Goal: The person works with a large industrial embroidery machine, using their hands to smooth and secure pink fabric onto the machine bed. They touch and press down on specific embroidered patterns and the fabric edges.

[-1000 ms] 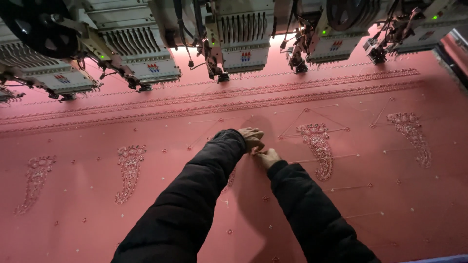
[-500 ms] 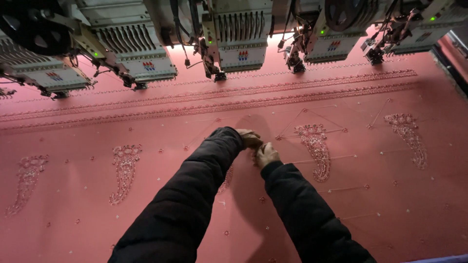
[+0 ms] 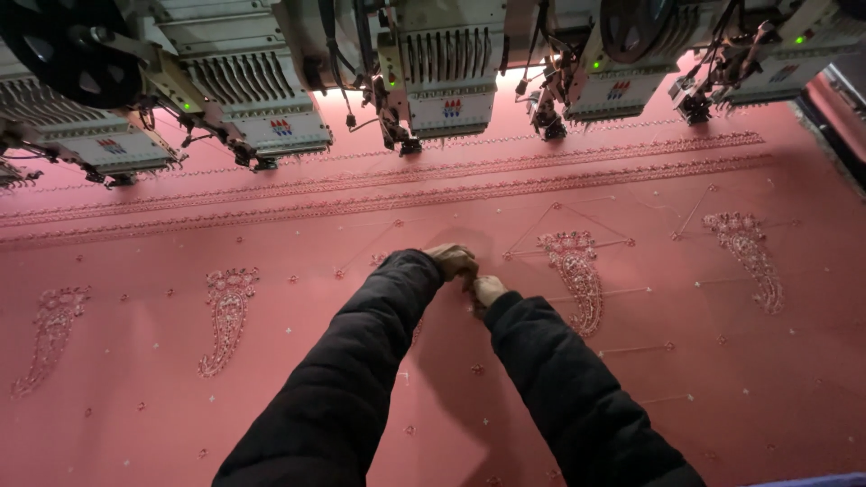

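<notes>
- Left hand and right hand touching, fingers pinched on pink embroidered fabric; what is gripped too small to tell.
- Sequined paisley motif at three o'clock.
- Embroidery machine heads at twelve.

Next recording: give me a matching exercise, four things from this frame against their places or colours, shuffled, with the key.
1. left hand
2. right hand
3. pink embroidered fabric
4. white embroidery machine heads

a. in a row along the top edge
b. spread flat under both hands
c. nearer the wearer, beside the paisley motif
d. farther up the cloth, fingers curled

Pairs: 1-d, 2-c, 3-b, 4-a
</notes>
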